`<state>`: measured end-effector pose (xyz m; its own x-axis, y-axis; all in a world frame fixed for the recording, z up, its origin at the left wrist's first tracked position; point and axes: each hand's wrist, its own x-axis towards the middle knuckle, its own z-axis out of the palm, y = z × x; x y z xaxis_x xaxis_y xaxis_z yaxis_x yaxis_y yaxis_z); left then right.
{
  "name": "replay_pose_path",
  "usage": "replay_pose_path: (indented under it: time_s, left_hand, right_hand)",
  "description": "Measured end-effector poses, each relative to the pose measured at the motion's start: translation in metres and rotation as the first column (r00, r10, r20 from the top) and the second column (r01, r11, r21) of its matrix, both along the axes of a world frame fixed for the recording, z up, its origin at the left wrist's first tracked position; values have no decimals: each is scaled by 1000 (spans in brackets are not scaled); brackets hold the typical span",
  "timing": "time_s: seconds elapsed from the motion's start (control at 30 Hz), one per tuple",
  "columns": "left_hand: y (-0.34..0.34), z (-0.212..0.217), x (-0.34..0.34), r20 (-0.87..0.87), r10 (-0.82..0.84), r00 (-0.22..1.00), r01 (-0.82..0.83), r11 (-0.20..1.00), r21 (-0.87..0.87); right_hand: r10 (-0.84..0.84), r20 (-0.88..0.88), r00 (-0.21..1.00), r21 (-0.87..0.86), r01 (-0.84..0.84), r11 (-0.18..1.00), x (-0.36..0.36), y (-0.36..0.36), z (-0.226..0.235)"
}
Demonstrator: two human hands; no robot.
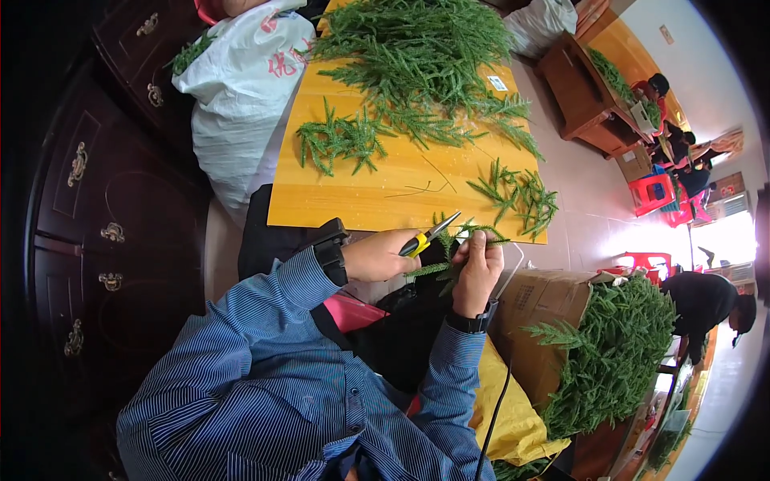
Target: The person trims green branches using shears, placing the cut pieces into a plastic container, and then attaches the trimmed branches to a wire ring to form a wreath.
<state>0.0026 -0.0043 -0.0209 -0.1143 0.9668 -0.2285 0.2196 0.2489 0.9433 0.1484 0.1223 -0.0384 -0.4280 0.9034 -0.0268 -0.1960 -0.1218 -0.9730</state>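
My left hand (375,255) is closed around pliers (417,244) with yellow and black handles. Their slim metal jaws point up and to the right. Just beside them, my right hand (476,271) pinches a green artificial fir sprig (447,240) between thumb and fingers. Parts of the sprig hang below the pliers, and my fingers hide some of its stem. Both hands are at the near edge of a yellow wooden board (337,200). On the board, one small group of sprigs (340,141) lies at the left and another (516,197) at the right.
A large heap of green sprigs (417,48) covers the board's far end. A white woven sack (241,112) stands left, near dark drawers (76,164). To the right is a cardboard box (533,321) with a mass of greenery (613,353). Other people work farther right.
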Motion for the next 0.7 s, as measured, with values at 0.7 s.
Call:
replay_pose_path:
  time_s: [0.7]
  left_hand:
    - [-15, -22, -3, 354, 141, 925, -144, 989, -18]
  right_hand:
    - [1, 3, 1000, 37, -1, 999, 3, -1, 7]
